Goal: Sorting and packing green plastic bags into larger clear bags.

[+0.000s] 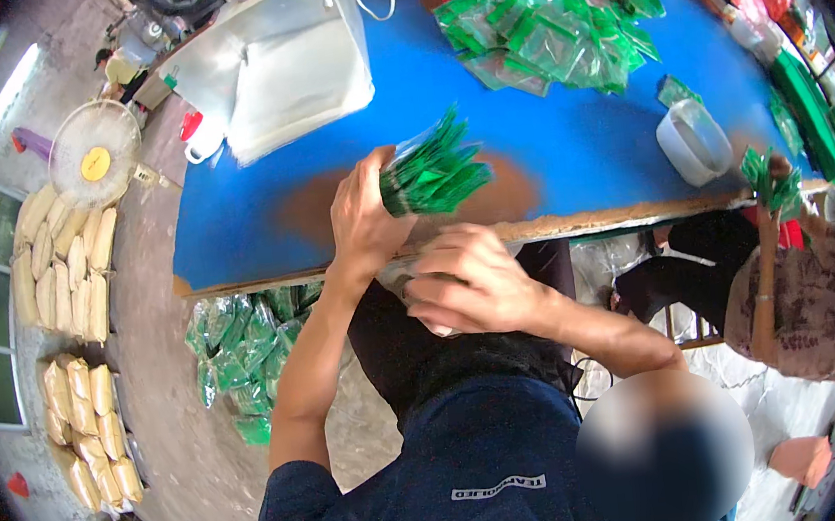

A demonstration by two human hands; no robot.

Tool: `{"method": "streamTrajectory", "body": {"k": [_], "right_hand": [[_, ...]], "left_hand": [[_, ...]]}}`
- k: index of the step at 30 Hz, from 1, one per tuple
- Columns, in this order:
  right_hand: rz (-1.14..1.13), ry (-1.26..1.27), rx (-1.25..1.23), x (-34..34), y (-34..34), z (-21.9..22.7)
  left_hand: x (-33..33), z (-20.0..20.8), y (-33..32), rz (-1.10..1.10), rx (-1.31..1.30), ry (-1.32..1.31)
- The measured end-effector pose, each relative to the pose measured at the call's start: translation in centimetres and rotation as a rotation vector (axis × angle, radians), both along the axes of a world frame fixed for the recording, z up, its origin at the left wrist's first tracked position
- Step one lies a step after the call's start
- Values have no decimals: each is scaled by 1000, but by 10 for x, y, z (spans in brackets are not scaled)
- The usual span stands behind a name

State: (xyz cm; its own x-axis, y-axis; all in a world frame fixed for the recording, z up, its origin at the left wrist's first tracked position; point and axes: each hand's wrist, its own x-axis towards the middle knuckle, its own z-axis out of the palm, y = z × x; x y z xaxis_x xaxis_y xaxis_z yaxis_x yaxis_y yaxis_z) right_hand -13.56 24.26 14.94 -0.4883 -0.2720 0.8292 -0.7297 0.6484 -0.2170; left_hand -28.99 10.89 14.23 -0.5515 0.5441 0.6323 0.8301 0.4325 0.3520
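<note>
My left hand [369,215] is closed round a bundle of green-and-clear plastic packets [437,170]. Their green ends fan out to the right, above the near edge of the blue table. Close below the bundle is my right hand [475,280], slightly blurred, with its fingers curled in. Something pale shows under those fingers, too indistinct to name. A big heap of similar green-and-clear packets [556,31] lies at the far side of the table.
The blue table [261,200] has worn brown patches. On it stand a whitish open box [300,81] and a clear plastic tub [695,143]. At right, another person's arm [764,267] holds green packets. More packets [245,352] lie below the table; stacked sacks [65,254] and a fan [96,156] stand left.
</note>
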Motion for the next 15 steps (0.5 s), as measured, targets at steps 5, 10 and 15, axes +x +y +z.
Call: {"method": "streamTrajectory", "body": {"k": [5,10,15], "right_hand": [[-467,-200,-397,-7,51,-8],[-87,-663,-829,-45,66,-33],[-45,-879,-796,-58,52,-24]], "left_hand": [[14,7,-6,-49,162,-482],[-1,-19,-3,-513,511,-1350],[-2,-43,2,-595,737,-1793]]}}
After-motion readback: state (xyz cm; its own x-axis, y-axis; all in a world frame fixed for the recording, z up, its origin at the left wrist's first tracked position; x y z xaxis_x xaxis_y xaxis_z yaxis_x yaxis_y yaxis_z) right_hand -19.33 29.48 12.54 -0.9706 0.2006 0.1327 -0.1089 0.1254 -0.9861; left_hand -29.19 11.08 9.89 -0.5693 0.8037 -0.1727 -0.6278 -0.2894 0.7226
